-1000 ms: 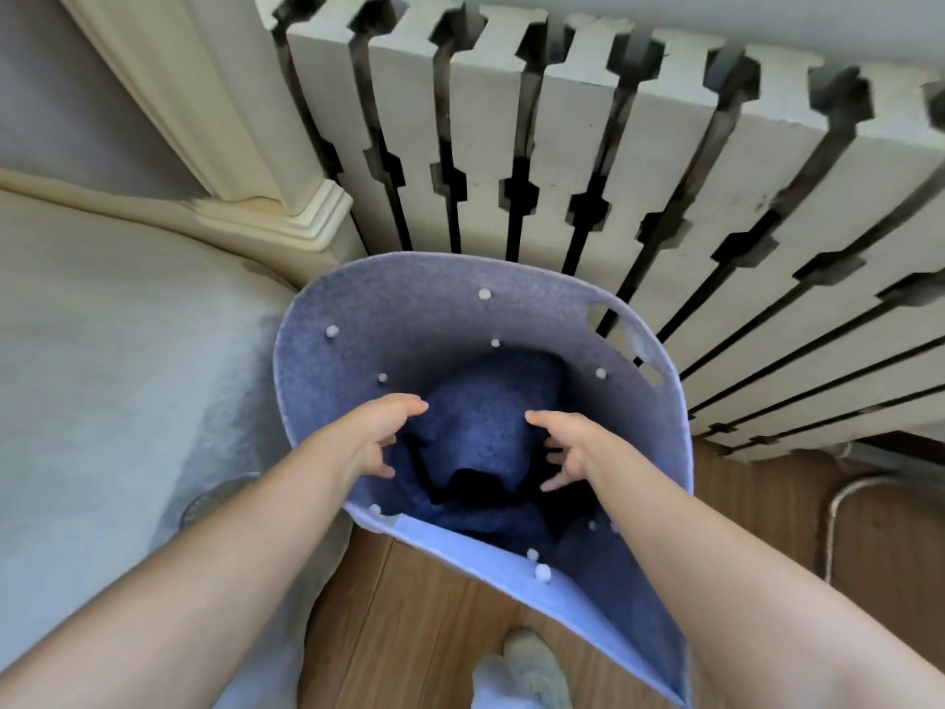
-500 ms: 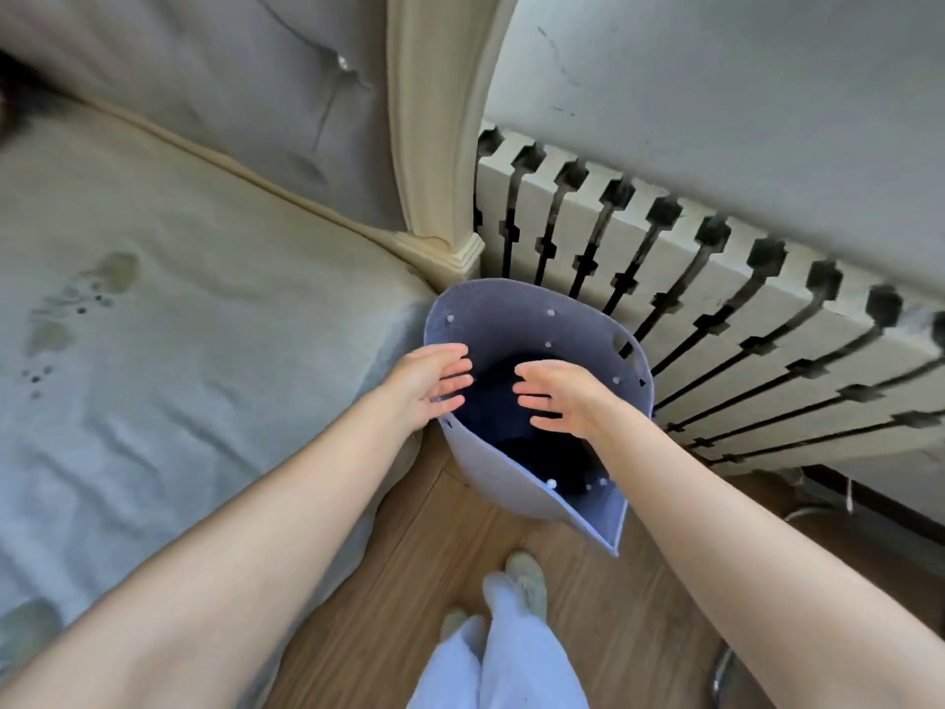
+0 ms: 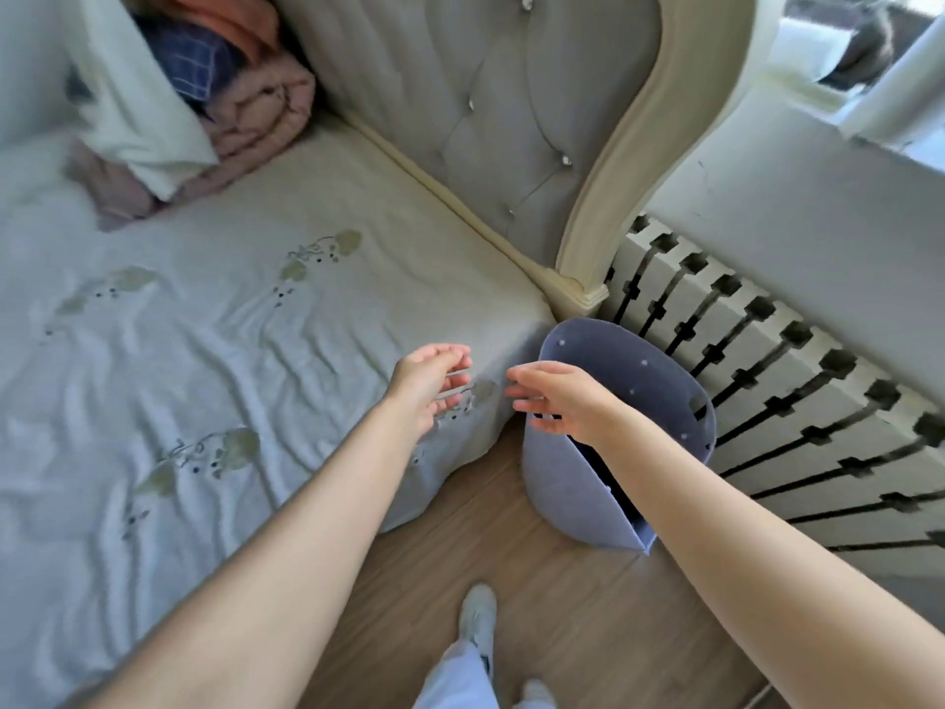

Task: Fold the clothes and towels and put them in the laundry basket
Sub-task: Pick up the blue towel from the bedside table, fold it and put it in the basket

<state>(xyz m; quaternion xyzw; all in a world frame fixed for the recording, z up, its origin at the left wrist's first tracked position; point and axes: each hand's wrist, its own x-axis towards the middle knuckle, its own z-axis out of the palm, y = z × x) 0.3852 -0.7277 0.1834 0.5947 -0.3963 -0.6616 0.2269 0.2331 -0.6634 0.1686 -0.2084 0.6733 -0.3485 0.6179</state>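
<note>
A blue-grey felt laundry basket [image 3: 572, 483] stands on the wooden floor between the bed corner and the radiator. Its inside is dark and I cannot make out what lies in it. My right hand [image 3: 557, 396] hovers over the basket's near left rim, fingers spread, holding nothing. My left hand [image 3: 434, 381] is over the bed's corner, also open and empty. A pile of unfolded clothes [image 3: 204, 104] lies at the far left of the bed against the headboard: pink, white, dark checked and orange pieces.
The bed [image 3: 204, 350] with a pale wrinkled sheet fills the left side. A tufted headboard [image 3: 491, 110] rises behind it. A white radiator [image 3: 797, 391] runs along the wall at right. My feet [image 3: 480, 621] stand on the wooden floor below.
Both hands came up out of the basket and moved left toward the bed, empty. The view lifted and swung left, bringing the clothes pile into sight.
</note>
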